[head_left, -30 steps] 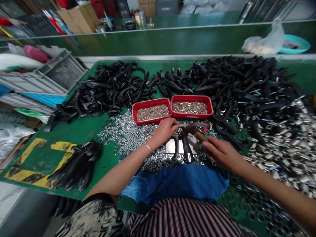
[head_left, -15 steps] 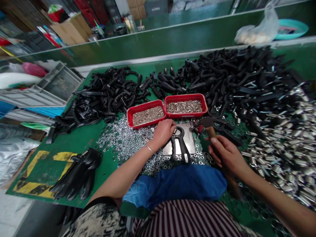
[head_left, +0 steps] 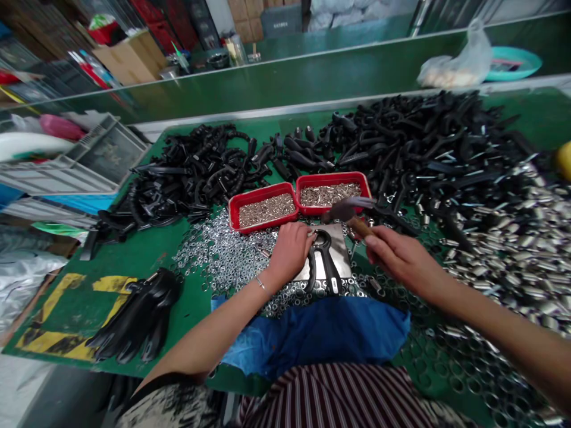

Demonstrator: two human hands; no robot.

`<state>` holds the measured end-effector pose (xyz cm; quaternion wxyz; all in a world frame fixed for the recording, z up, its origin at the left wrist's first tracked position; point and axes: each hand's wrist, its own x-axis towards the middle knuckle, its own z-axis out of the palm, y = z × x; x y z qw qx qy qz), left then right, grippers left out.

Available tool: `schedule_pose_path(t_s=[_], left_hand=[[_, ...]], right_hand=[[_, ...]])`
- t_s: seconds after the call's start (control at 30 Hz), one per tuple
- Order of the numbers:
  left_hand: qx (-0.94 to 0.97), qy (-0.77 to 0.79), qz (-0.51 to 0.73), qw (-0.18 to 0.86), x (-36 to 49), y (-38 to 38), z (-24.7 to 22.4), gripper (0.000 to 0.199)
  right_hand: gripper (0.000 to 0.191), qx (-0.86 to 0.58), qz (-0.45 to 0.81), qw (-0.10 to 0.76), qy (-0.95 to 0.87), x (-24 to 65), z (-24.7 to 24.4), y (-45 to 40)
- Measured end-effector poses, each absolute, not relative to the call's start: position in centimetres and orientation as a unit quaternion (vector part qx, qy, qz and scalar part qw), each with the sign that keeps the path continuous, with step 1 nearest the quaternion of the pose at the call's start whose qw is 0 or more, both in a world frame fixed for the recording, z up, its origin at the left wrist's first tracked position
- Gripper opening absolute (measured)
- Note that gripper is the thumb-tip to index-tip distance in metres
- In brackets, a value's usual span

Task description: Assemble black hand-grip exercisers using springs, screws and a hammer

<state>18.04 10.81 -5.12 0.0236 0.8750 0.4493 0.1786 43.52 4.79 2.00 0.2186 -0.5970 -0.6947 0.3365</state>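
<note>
My right hand [head_left: 397, 255] is wrapped round the wooden handle of a hammer [head_left: 360, 226]. The hammer's dark head is raised over the near edge of the right red tray and slightly blurred. A black hand-grip exerciser [head_left: 329, 264] lies on a small metal plate [head_left: 344, 252], its ring end away from me and its two handles toward me. Beside that ring, my left hand [head_left: 289, 249] is closed, thumb and fingers pinched together. What lies between those fingertips is too small to make out.
Two red trays [head_left: 263, 223] of small metal pins stand behind the plate. Loose washers [head_left: 223, 252] surround it. Black handles [head_left: 205, 157] are heaped at the back, metal cylinders [head_left: 526, 255] at right. Several assembled black grips [head_left: 138, 318] lie at left. Blue cloth [head_left: 321, 333] covers the near edge.
The hammer has swung left and forward, its head now above the right tray's edge. My left hand stays beside the exerciser's ring, its wrist slightly lower.
</note>
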Motion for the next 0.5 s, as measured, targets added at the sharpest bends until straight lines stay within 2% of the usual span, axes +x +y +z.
schedule_pose_path(t_s=[0.1, 0.23, 0.33, 0.43, 0.5], left_hand=[[0.903, 0.399, 0.155, 0.030, 17.4, 8.5, -4.8, 0.031], [0.915, 0.382, 0.130, 0.033, 17.4, 7.3, -5.2, 0.034], [0.911, 0.388, 0.132, 0.039, 17.6, 7.4, -5.3, 0.033], [0.891, 0.430, 0.140, 0.037, 17.8, 6.7, -5.2, 0.030], [0.854, 0.504, 0.127, 0.039, 17.9, 5.5, -5.1, 0.035]], right_hand=[[0.040, -0.590, 0.263, 0.212, -0.734, 42.5, 2.4, 6.2], [0.035, -0.564, 0.265, 0.082, -0.778, 41.7, 1.0, 8.5], [0.037, -0.572, 0.250, 0.105, -0.774, 41.6, 0.6, 9.2], [0.036, -0.582, 0.225, 0.063, -0.779, 41.7, 1.1, 8.7], [0.037, -0.561, 0.250, 0.058, -0.787, 42.0, 1.4, 7.8]])
